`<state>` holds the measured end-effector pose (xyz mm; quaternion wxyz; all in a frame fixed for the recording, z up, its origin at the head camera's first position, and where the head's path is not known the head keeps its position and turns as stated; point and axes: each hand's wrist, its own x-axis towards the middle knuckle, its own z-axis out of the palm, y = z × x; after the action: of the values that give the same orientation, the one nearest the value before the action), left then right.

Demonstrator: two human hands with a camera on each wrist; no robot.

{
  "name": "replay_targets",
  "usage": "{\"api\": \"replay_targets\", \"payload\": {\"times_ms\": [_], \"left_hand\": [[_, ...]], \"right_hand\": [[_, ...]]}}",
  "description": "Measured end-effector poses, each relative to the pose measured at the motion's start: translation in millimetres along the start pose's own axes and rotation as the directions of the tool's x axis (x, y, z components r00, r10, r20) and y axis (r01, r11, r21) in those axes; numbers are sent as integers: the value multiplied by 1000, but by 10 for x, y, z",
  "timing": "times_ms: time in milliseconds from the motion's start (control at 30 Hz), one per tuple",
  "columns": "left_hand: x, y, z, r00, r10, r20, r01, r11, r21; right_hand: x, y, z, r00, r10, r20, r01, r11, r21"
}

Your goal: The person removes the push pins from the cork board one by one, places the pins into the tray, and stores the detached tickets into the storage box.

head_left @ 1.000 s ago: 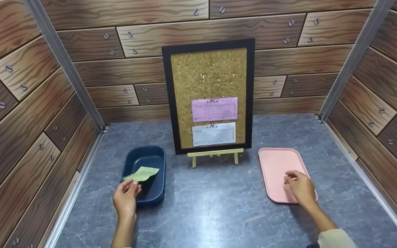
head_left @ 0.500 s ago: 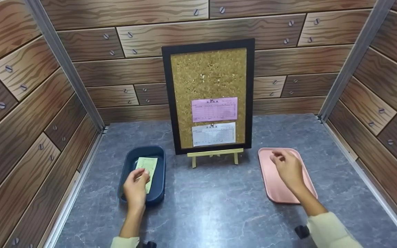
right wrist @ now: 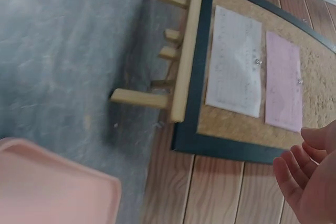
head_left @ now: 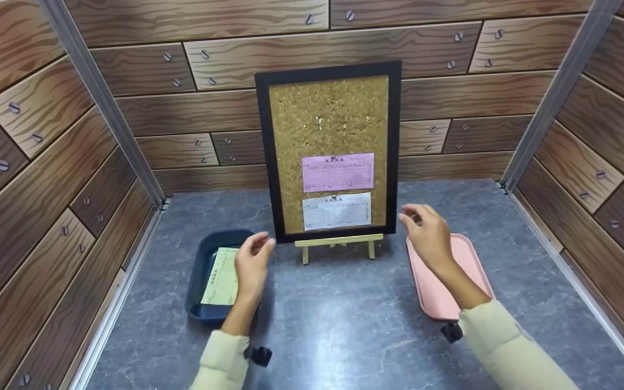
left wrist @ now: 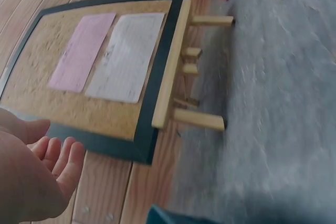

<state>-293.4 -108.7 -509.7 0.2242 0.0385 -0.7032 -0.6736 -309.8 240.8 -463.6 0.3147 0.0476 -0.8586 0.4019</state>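
My left hand [head_left: 252, 265] hangs over the right side of the dark blue tray [head_left: 194, 281], fingers loosely bent, holding nothing. A green printed slip [head_left: 220, 279] lies in that tray, partly hidden by the hand. My right hand [head_left: 428, 238] is above the far left edge of the pink tray [head_left: 436, 292], its fingers loosely curved with nothing between them. Between the hands stands a black-framed corkboard [head_left: 328, 119]. Pinned on it are a pink slip [head_left: 337, 174] and, just below, a white slip [head_left: 336, 212]; their pins show in the right wrist view.
A small wooden easel [head_left: 339, 240] supports the corkboard on the grey marbled table [head_left: 323, 314]. Wood-patterned panels [head_left: 209, 114] enclose the back and both sides, with metal rails at the corners.
The green slip has been let go and lies in the blue tray. My left hand has moved forward and right; my right hand has moved forward and left, toward the corkboard.
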Motion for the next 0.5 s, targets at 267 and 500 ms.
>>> {"api": "replay_targets", "payload": {"times_ms": [267,500], "left_hand": [[121,68,361,995,60,77,-63,997,38],[244,166,592,992,79,94,-87,993,79]], "right_hand": [[190,-253,172,997,-78,-4,78,997,19],[353,-409,324,988,-150,-35,151,988,15]]}}
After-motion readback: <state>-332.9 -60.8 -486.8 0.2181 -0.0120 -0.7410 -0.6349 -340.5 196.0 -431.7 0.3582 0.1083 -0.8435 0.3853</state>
